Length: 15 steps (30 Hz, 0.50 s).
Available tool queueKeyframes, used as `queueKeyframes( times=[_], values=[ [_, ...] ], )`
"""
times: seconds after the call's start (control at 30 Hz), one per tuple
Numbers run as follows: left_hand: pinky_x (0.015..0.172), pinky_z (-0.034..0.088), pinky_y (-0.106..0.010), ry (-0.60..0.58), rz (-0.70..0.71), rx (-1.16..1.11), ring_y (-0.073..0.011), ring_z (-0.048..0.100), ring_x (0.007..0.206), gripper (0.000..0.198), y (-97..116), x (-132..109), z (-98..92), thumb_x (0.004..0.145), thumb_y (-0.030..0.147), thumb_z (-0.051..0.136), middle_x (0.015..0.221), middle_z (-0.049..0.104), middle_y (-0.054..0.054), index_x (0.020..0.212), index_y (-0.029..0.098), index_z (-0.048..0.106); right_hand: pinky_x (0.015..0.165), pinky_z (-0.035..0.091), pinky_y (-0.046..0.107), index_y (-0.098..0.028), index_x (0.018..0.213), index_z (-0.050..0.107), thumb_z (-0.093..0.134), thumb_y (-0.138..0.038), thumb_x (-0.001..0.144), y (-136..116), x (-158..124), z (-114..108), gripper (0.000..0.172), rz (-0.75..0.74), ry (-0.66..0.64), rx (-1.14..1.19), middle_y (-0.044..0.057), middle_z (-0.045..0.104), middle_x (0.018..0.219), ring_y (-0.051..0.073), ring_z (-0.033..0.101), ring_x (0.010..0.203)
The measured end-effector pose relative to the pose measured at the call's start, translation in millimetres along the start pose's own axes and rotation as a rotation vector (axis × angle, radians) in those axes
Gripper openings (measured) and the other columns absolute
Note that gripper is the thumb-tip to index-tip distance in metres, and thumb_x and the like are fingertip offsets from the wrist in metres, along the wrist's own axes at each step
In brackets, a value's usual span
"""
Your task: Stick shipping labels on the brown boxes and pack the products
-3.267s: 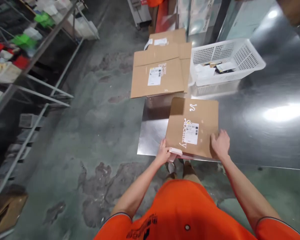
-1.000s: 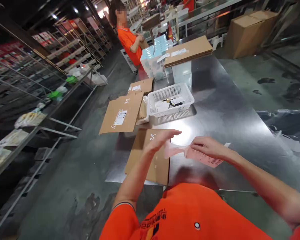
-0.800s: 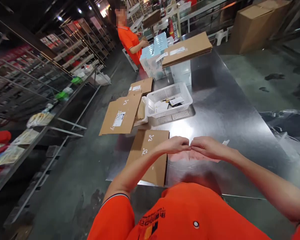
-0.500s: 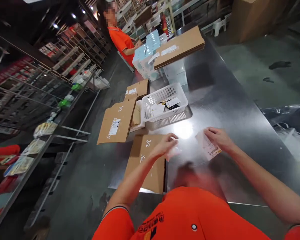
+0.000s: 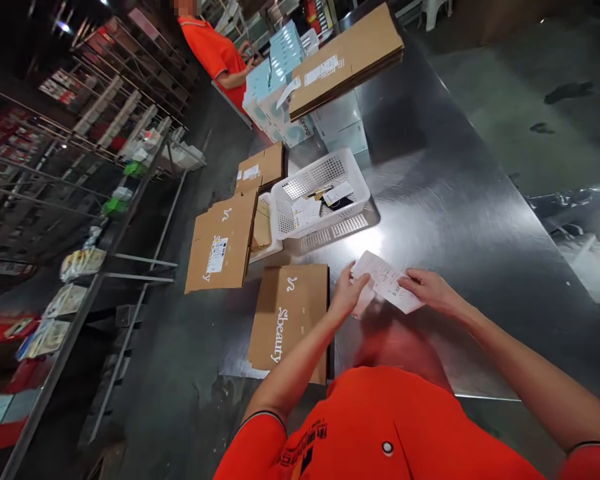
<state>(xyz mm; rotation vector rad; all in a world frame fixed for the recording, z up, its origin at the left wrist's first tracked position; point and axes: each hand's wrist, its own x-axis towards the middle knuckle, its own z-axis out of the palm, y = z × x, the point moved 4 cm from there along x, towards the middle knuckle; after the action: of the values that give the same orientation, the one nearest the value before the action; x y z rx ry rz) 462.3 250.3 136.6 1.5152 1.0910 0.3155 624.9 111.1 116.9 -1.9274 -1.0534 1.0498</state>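
Shipping label [image 5: 386,281], white paper with printed lines and a barcode, between the two hands, over the steel counter [image 5: 460,167] and just beside the right edge of the nearest cardboard mailer [image 5: 300,320]. Left hand [image 5: 349,292] half open, with fingertips at the label's left edge; right hand [image 5: 427,290] with curved fingers across the lower right corner of the paper. Firm grip or only a light touch: impossible to tell from this view. Pale pink strip of paper [image 5: 364,303], a little blurred, just under the left hand, perhaps a backing sheet.

Nearest cardboard mailer flat on the counter, with white "beauty" lettering on top and no white label to see on this face. Next mailer [image 5: 220,243], farther along at the counter's edge, lying flat with a white label already on it. Third mailer [image 5: 263,163] beyond it, also with a label. So, as far as visible: labels on the two farther mailers, none on the nearest one.

White plastic basket [image 5: 325,172] beside them, with paper slips [image 5: 305,215] and small dark items inside. Behind it, pale blue boxes [image 5: 280,67] under a stack of flat cardboard [image 5: 345,63]. Farther away, a co-worker in an orange shirt [image 5: 213,50], near metal shelves [image 5: 120,113].
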Motion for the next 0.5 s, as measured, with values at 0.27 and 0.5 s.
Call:
queueKeyframes(
  times=[0.27, 0.5],
  values=[
    [0.066, 0.040, -0.028, -0.545, 0.311, 0.852, -0.0199, 0.058, 0.068, 0.032, 34.4, -7.4, 26.7, 0.084, 0.043, 0.065, 0.060, 0.058, -0.002, 0.062, 0.019, 0.061, 0.057, 0.022, 0.031, -0.022, 0.056, 0.049, 0.049, -0.059, 0.088, -38.1, 0.6, -6.3, 0.049, -0.153, -0.202, -0.365, 0.002, 0.049, 0.054, 0.014, 0.039, 0.053],
    [0.046, 0.027, -0.023, -0.644, -0.115, 0.392, -0.0104, 0.041, 0.046, 0.040, 6.3, -6.0, 18.5, 0.076, 0.054, 0.066, 0.049, 0.044, 0.005, 0.060, 0.018, 0.056, 0.051, 0.025, 0.027, -0.021, 0.054, 0.044, 0.059, -0.076, 0.068, 16.2, -0.2, -20.5, 0.059, 0.077, -0.153, 0.186, -0.003, 0.042, 0.053, 0.011, 0.037, 0.052]
  ],
)
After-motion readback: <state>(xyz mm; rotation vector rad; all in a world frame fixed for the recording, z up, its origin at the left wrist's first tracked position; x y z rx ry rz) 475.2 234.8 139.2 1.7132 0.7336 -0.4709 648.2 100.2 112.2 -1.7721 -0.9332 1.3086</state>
